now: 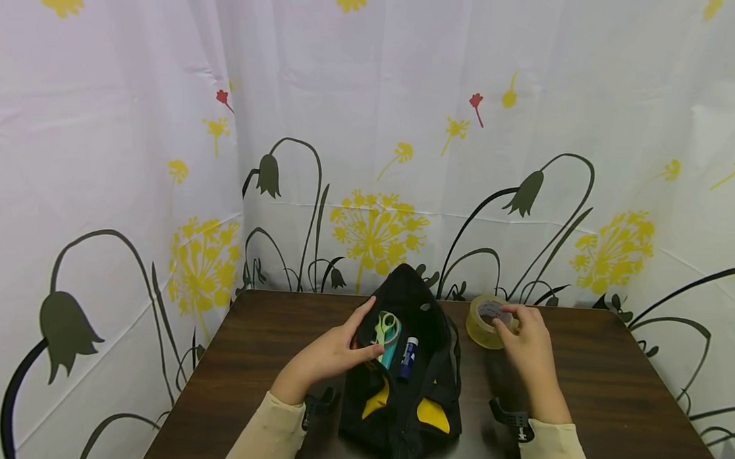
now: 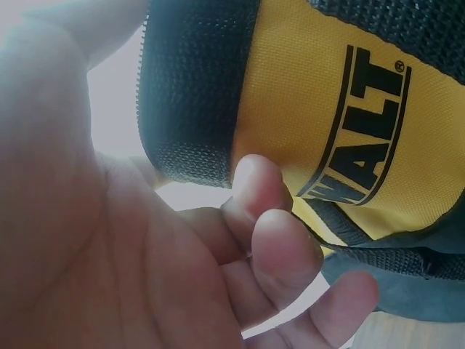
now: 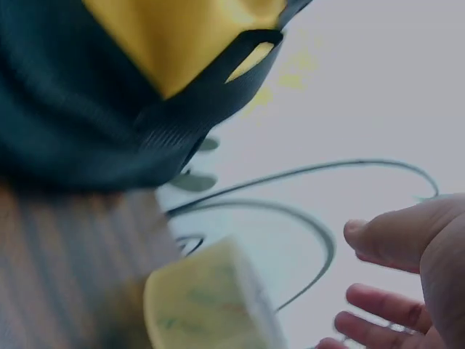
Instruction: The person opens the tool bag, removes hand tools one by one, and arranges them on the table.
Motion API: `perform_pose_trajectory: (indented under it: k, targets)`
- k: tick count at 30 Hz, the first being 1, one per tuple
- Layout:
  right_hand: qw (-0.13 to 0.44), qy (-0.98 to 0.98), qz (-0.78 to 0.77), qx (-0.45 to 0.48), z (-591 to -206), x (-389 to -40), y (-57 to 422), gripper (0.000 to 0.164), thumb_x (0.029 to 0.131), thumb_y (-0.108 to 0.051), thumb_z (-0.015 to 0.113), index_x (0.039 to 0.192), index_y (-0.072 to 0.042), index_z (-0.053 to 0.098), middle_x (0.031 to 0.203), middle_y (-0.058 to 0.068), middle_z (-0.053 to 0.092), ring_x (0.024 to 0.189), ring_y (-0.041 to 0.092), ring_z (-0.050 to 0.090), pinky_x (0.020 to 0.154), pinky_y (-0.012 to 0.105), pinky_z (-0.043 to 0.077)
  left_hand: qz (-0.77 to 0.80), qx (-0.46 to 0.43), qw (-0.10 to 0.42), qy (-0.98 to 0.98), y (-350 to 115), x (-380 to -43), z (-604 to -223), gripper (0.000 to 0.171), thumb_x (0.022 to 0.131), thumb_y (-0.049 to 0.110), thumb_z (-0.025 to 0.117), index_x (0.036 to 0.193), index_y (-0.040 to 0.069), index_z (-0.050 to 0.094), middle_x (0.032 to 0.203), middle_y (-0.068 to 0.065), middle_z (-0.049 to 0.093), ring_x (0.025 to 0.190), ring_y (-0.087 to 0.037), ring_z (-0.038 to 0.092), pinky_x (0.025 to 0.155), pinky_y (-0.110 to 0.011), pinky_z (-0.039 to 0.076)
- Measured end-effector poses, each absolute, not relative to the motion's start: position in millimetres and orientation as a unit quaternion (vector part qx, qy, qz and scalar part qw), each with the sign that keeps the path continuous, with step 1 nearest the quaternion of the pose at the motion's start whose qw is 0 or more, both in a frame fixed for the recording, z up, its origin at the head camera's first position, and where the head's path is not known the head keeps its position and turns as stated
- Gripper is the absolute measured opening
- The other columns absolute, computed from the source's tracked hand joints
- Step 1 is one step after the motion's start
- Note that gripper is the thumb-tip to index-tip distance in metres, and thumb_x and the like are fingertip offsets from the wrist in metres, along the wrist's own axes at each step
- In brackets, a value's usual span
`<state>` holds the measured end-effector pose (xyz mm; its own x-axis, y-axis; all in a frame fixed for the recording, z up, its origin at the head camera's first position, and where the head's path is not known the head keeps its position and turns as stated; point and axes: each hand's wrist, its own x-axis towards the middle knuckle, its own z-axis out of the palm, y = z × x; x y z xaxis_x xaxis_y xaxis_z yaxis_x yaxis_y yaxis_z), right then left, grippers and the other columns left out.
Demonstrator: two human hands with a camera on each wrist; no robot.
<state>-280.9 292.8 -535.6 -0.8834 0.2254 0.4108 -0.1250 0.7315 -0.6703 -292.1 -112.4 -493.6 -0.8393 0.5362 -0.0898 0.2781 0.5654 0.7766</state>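
A black and yellow tool bag (image 1: 397, 420) stands unzipped on the table, with yellow panels and partly visible "WALT" lettering in the left wrist view. My left hand (image 1: 333, 353) holds its left rim, thumb over the opening and fingers along the outside. Inside lie green-handled scissors (image 1: 381, 328), a teal item (image 1: 390, 352) partly hidden by them, and a blue glue stick (image 1: 408, 359) with a white end. To the bag's right sits a roll of clear yellowish packing tape (image 1: 481, 328). My right hand (image 1: 530, 346) hovers at the roll's right side, thumb and fingers spread.
The dark wood-grain table (image 1: 253, 360) extends to both sides of the bag. A white curtain (image 1: 468, 125) printed with flowers hangs along the back and sides. Black bands (image 1: 509, 415) sit on both wrists.
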Motion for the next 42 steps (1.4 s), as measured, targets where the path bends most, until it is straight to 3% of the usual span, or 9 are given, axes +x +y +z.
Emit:
perform_pose_trajectory:
  k: [4,9,12,17,22,27,31,35,42]
  targets:
    - [0.235,-0.886,0.399,-0.018,-514,-273,286,0.027,0.105,-0.013,0.075,0.126,0.002,0.072,0.126,0.021,0.065,0.12,0.043,0.07,0.093,0.046,0.062,0.401,0.233,0.158,0.872,-112,-294,-492,0.099,0.1,0.068,0.069,0.173,0.053,0.003,0.069,0.003,0.047,0.061,-0.014,0.042,0.058,-0.031,0.039]
    - [0.24,-0.876,0.419,-0.017,-494,-261,275,0.023,0.106,-0.014,0.074,0.125,-0.001,0.073,0.125,0.017,0.067,0.115,0.036,0.072,0.087,0.013,0.054,0.399,0.235,0.163,0.871,-112,-294,-492,0.1,0.1,0.069,0.069,0.172,0.053,0.002,0.069,0.004,0.046,0.061,-0.014,0.041,0.058,-0.03,0.039]
    - [0.232,-0.86,0.453,-0.017,-484,-255,262,0.022,0.107,-0.017,0.074,0.124,-0.004,0.073,0.125,0.014,0.069,0.113,0.028,0.071,0.087,0.007,0.049,0.399,0.235,0.168,0.87,-112,-293,-491,0.101,0.1,0.069,0.068,0.173,0.051,0.002,0.069,0.004,0.045,0.06,-0.014,0.04,0.058,-0.03,0.039]
    - [0.207,-0.839,0.503,0.02,-466,-245,235,0.024,0.108,-0.025,0.072,0.125,-0.008,0.073,0.126,0.009,0.07,0.11,0.012,0.066,0.09,0.012,0.052,0.404,0.236,0.164,0.868,-113,-292,-489,0.1,0.1,0.068,0.069,0.173,0.051,0.003,0.069,0.003,0.044,0.06,-0.014,0.04,0.057,-0.03,0.038]
    - [0.192,-0.82,0.536,0.065,-456,-236,215,0.021,0.107,-0.024,0.074,0.124,-0.011,0.073,0.124,0.007,0.071,0.108,0.007,0.065,0.09,0.017,0.055,0.403,0.237,0.164,0.869,-112,-292,-488,0.1,0.1,0.068,0.069,0.173,0.051,0.003,0.069,0.004,0.045,0.061,-0.013,0.04,0.057,-0.03,0.038]
    - [0.14,-0.802,0.573,0.092,-457,-234,195,0.021,0.107,-0.025,0.074,0.124,-0.014,0.073,0.121,0.008,0.073,0.109,0.01,0.068,0.093,0.021,0.056,0.41,0.234,0.17,0.865,-113,-291,-490,0.101,0.1,0.068,0.068,0.175,0.046,0.004,0.071,0.002,0.046,0.061,-0.015,0.042,0.057,-0.032,0.039]
    - [0.098,-0.796,0.587,0.109,-456,-240,181,0.022,0.107,-0.025,0.074,0.125,-0.014,0.072,0.123,0.013,0.074,0.109,0.017,0.07,0.094,0.022,0.057,0.411,0.231,0.17,0.865,-113,-291,-493,0.101,0.1,0.069,0.068,0.174,0.048,0.004,0.074,0.0,0.05,0.063,-0.015,0.046,0.059,-0.032,0.041]
    - [0.076,-0.804,0.579,0.113,-445,-250,171,0.025,0.107,-0.03,0.074,0.127,-0.016,0.072,0.124,0.009,0.074,0.111,0.02,0.07,0.096,0.024,0.057,0.41,0.231,0.169,0.866,-113,-292,-494,0.1,0.099,0.07,0.068,0.173,0.051,0.004,0.075,0.0,0.052,0.065,-0.016,0.048,0.061,-0.032,0.043]
    - [0.041,-0.816,0.566,0.107,-431,-278,154,0.027,0.107,-0.032,0.073,0.128,-0.016,0.071,0.124,0.007,0.072,0.111,0.024,0.069,0.099,0.041,0.057,0.415,0.233,0.176,0.862,-115,-292,-493,0.102,0.099,0.069,0.068,0.174,0.049,0.002,0.074,0.0,0.053,0.064,-0.016,0.048,0.061,-0.033,0.044]
